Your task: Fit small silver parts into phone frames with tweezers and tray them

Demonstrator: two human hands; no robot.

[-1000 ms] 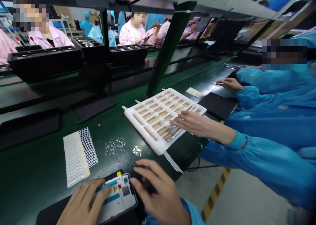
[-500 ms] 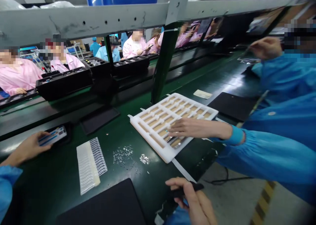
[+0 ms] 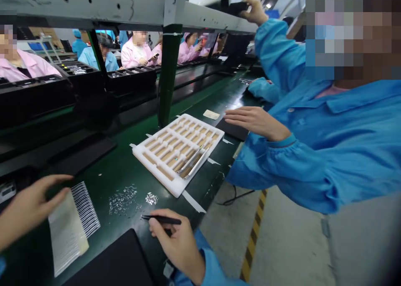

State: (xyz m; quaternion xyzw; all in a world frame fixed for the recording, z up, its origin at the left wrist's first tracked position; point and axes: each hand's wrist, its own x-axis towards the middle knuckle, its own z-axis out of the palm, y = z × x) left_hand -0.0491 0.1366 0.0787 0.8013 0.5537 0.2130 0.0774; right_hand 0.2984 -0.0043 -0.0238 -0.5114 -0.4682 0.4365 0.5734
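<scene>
Since the earlier frame, the left hand (image 3: 28,206) has opened, fingers spread, just above a white comb-like strip sheet (image 3: 66,236). In the head view, the right hand (image 3: 177,242) pinches a slim black tool (image 3: 163,220); beyond its fingertips, loose metal parts (image 3: 123,201) remain on the green mat (image 3: 106,181), how many already placed hidden.

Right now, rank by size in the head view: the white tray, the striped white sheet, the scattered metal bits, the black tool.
Largest first: white foam tray; striped white sheet, nearer the camera, so unsure; scattered metal bits and black tool look alike, unranked.
</scene>
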